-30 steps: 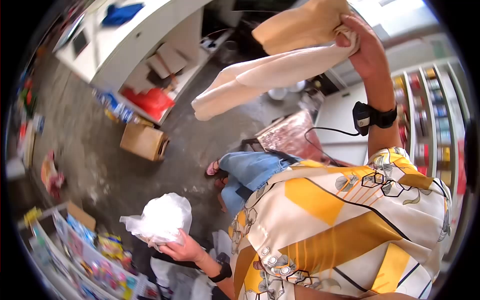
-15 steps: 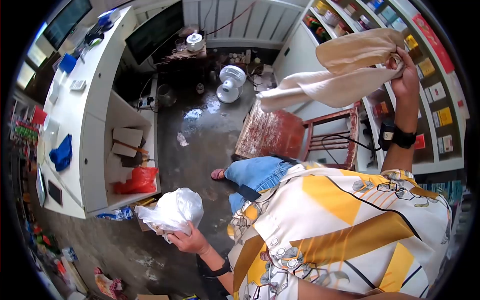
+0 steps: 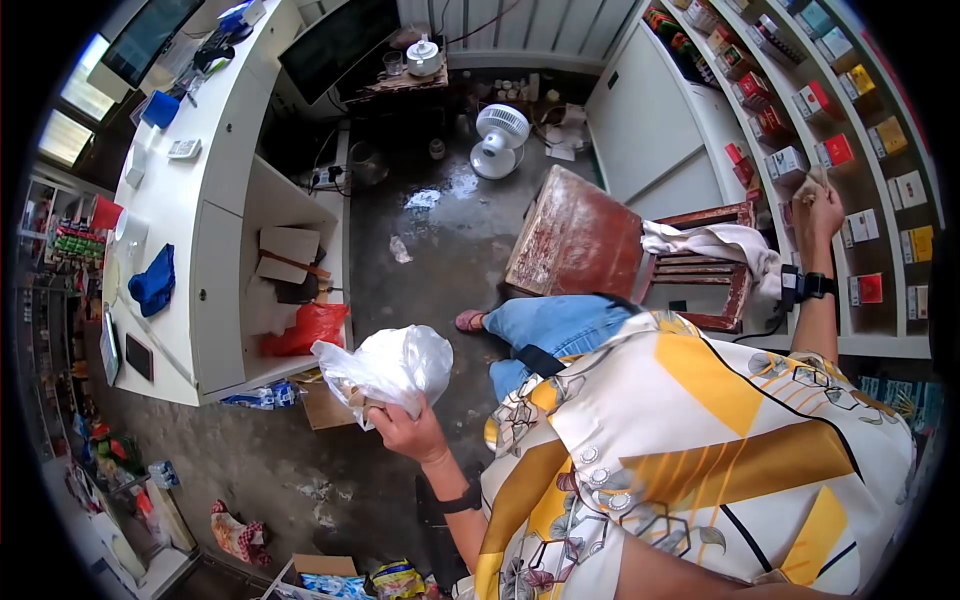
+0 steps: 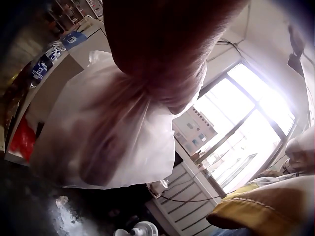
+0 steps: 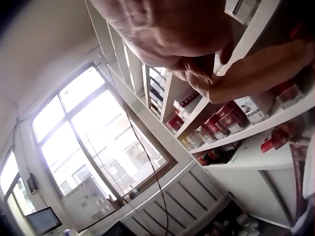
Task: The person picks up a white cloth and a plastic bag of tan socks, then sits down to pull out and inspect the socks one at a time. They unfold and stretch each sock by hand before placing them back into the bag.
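In the head view my left hand (image 3: 412, 435) grips the gathered neck of a white plastic bag (image 3: 392, 365), held in front of the counter. The left wrist view shows the bag (image 4: 118, 142) bunched under the fingers, with darker shapes showing through it. My right hand (image 3: 824, 212) is raised before the shelves and pinches a tan cloth (image 3: 807, 190), mostly foreshortened here. From that hand the tan cloth (image 5: 266, 71) stretches out as a strip in the right wrist view. A whitish cloth (image 3: 722, 242) lies draped over the back of the red wooden chair (image 3: 745, 215).
Shelves of small boxes (image 3: 866, 230) rise close on the right. A white counter (image 3: 215, 270) stands left, with a red bag (image 3: 305, 330) inside it. A white fan (image 3: 498, 145) is on the wet floor (image 3: 420, 250). One denim-covered leg (image 3: 560, 330) is beside the chair.
The whitish cloth has gone from my right hand to the chair back. That hand has lowered and keeps the tan cloth. The head view has swung; my left hand still holds the bag.
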A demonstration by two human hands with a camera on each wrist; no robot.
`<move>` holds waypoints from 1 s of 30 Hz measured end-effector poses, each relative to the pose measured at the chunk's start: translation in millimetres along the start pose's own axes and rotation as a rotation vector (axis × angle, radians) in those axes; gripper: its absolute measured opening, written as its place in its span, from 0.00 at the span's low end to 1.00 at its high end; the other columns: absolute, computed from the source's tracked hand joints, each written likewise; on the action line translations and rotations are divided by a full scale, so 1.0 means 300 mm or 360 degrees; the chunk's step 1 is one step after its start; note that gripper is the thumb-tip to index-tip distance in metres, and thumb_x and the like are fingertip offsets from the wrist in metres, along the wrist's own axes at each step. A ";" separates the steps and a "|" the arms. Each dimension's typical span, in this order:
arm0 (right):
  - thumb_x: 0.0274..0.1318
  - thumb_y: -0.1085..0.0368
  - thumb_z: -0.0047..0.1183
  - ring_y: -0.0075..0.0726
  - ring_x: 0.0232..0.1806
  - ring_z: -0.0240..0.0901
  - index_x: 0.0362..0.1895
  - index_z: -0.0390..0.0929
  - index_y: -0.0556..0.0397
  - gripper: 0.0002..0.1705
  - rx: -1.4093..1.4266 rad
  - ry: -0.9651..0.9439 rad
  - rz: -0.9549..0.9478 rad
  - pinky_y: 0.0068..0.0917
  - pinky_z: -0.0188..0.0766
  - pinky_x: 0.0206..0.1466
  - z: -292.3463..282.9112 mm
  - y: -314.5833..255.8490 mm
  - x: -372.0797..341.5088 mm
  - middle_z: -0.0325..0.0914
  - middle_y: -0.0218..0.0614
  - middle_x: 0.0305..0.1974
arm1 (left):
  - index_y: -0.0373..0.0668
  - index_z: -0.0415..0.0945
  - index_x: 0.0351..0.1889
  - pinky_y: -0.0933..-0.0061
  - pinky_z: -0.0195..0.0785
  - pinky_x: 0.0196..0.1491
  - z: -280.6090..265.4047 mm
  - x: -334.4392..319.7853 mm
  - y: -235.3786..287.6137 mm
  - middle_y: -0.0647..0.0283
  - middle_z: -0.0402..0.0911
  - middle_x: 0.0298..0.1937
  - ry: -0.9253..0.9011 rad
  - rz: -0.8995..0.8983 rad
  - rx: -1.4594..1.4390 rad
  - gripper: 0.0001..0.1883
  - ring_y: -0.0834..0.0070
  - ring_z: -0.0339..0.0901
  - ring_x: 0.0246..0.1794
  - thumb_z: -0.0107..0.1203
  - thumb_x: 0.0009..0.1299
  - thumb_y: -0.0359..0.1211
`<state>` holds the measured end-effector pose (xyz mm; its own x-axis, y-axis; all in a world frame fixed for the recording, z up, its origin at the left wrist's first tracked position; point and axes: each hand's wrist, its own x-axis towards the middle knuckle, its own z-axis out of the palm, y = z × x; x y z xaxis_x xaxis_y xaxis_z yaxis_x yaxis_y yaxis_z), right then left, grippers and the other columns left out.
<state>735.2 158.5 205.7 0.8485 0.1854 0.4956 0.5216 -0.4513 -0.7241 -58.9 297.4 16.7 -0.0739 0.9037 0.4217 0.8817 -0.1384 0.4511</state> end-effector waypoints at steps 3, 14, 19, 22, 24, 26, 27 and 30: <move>0.59 0.67 0.55 0.20 0.36 0.75 0.50 0.79 0.59 0.15 0.0612 -0.0397 0.0025 0.18 0.71 0.40 0.272 -0.234 -0.060 0.80 0.29 0.38 | 0.36 0.71 0.35 0.50 0.72 0.39 -0.021 -0.055 0.017 0.49 0.71 0.40 -0.0002 -0.0025 0.0109 0.20 0.44 0.74 0.39 0.70 0.49 0.30; 0.49 0.69 0.47 0.27 0.38 0.77 0.36 0.81 0.58 0.12 0.0576 -0.3061 -0.0224 0.22 0.71 0.44 1.194 -1.110 -1.211 0.81 0.38 0.36 | 0.49 0.73 0.29 0.66 0.68 0.23 -0.110 -0.066 0.017 0.63 0.68 0.32 0.0096 0.0204 0.0415 0.05 0.61 0.77 0.35 0.58 0.59 0.28; 0.60 0.30 0.46 0.36 0.55 0.75 0.56 0.77 0.62 0.44 -0.0126 -0.4476 -0.0263 0.27 0.66 0.61 1.348 -1.334 -1.892 0.81 0.46 0.49 | 0.52 0.73 0.31 0.73 0.64 0.21 -0.074 -0.020 0.103 0.68 0.69 0.33 0.0060 0.0168 0.0579 0.05 0.70 0.76 0.35 0.60 0.60 0.34; 0.60 0.29 0.44 0.38 0.55 0.74 0.59 0.74 0.64 0.48 -0.0455 -0.4921 -0.0307 0.28 0.64 0.64 1.378 -1.388 -2.131 0.80 0.46 0.50 | 0.54 0.73 0.33 0.76 0.60 0.20 0.041 0.042 0.137 0.70 0.71 0.33 -0.0047 0.0070 0.0647 0.06 0.74 0.75 0.35 0.59 0.61 0.38; 0.58 0.37 0.52 0.36 0.48 0.77 0.53 0.79 0.61 0.37 -0.0538 -0.4860 -0.1377 0.32 0.70 0.55 1.487 -1.326 -2.278 0.83 0.42 0.43 | 0.54 0.74 0.33 0.76 0.61 0.21 0.179 0.108 0.153 0.70 0.71 0.33 -0.0147 -0.0112 0.0676 0.07 0.73 0.75 0.35 0.60 0.61 0.39; 0.46 0.51 0.62 0.35 0.32 0.79 0.39 0.84 0.56 0.22 -0.0414 -0.4495 -0.2254 0.36 0.75 0.38 1.623 -1.209 -2.363 0.83 0.41 0.30 | 0.54 0.74 0.33 0.76 0.62 0.22 0.305 0.154 0.131 0.70 0.72 0.34 -0.0181 -0.0185 0.0598 0.07 0.73 0.74 0.35 0.60 0.60 0.39; 0.46 0.52 0.62 0.36 0.31 0.79 0.38 0.84 0.56 0.21 -0.0341 -0.4459 -0.2149 0.36 0.74 0.37 1.689 -1.170 -2.353 0.82 0.41 0.28 | 0.53 0.74 0.33 0.75 0.63 0.22 0.364 0.178 0.126 0.69 0.71 0.33 -0.0199 -0.0207 0.0542 0.07 0.72 0.74 0.34 0.60 0.58 0.37; 0.47 0.56 0.61 0.40 0.28 0.78 0.32 0.83 0.56 0.16 -0.0308 -0.4381 -0.1652 0.37 0.72 0.36 1.864 -1.160 -2.249 0.81 0.45 0.26 | 0.51 0.75 0.32 0.73 0.66 0.22 0.521 0.248 0.105 0.67 0.71 0.33 -0.0268 -0.0248 0.0361 0.09 0.70 0.74 0.33 0.60 0.53 0.32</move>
<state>31.2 678.6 -144.8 -0.7773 -0.0080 -0.6291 0.6065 0.2560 -0.7527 36.3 423.5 -60.5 -0.1550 0.9638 0.2167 0.9486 0.0839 0.3053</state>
